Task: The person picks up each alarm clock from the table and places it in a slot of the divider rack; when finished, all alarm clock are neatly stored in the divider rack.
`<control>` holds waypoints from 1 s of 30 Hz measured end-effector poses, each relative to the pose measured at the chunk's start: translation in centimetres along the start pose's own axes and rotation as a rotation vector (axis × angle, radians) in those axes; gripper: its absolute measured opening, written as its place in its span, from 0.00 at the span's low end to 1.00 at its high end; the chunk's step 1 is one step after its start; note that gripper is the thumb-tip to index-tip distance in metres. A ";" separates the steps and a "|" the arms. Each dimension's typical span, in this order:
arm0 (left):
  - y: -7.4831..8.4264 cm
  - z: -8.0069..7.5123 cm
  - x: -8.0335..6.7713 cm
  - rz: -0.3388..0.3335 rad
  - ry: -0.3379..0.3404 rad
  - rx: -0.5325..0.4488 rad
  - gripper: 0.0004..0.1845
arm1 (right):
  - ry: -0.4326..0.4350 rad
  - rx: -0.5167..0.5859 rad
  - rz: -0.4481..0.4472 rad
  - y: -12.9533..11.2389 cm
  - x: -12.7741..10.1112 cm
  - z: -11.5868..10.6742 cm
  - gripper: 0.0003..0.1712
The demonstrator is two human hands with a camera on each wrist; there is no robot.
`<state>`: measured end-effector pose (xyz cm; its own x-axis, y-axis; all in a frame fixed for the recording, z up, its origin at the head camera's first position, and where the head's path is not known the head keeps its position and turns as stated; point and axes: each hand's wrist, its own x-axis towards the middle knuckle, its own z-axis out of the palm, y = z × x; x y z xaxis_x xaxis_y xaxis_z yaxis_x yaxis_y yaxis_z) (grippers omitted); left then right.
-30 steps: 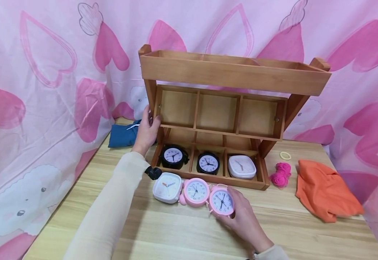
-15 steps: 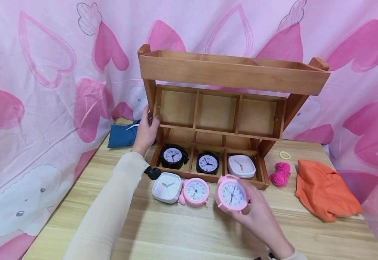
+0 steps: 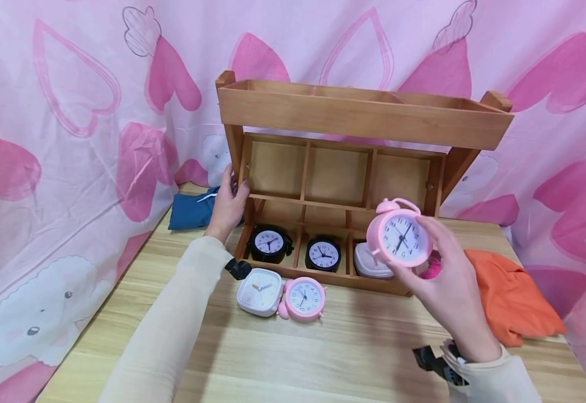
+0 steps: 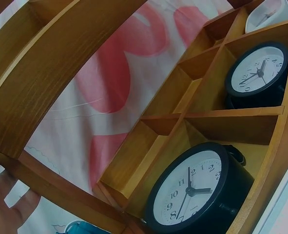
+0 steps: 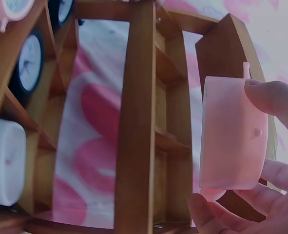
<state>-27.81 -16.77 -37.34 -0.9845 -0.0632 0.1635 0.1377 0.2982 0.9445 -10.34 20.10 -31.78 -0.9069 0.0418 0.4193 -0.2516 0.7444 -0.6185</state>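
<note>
My right hand (image 3: 454, 280) holds a pink alarm clock (image 3: 403, 238) in the air, gripping it by its sides. The clock hangs in front of the wooden shelf rack (image 3: 363, 120), partly covering the white clock (image 3: 365, 263) in the bottom right compartment. My left hand (image 3: 229, 207) grips the rack's left side at the middle tier, thumb in front. Two black alarm clocks, one at the left (image 3: 268, 243) and one in the middle (image 3: 323, 254), sit in the bottom tier. Before the rack lie a white square clock (image 3: 259, 291) and another pink alarm clock (image 3: 304, 299), touching.
Orange cloth (image 3: 511, 294) lies at the right of the table (image 3: 293, 364). Pink yarn (image 3: 431, 267) shows partly behind my right hand. Blue cloth (image 3: 190, 211) lies left of the rack. A pink heart-patterned curtain (image 3: 81, 168) hangs behind and beside the table.
My right hand has lifted the pink alarm clock off the table from beside the other pink one, moving it up and right toward the rack. The left hand stays at the rack.
</note>
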 end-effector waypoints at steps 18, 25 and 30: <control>0.0 -0.1 0.0 -0.002 0.006 -0.001 0.35 | 0.059 -0.016 0.034 2.4 7.8 -0.3 0.46; -0.1 -0.1 0.0 -0.011 0.010 0.002 0.35 | 0.121 -0.023 -0.059 3.4 9.5 1.7 0.43; -0.2 -0.1 0.1 -0.011 0.005 -0.001 0.34 | 0.156 -0.064 -0.096 3.9 9.6 3.0 0.41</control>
<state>-27.89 -16.91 -37.46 -0.9854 -0.0709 0.1548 0.1274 0.2966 0.9465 -21.09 21.41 -32.20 -0.8150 0.0674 0.5755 -0.3080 0.7909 -0.5289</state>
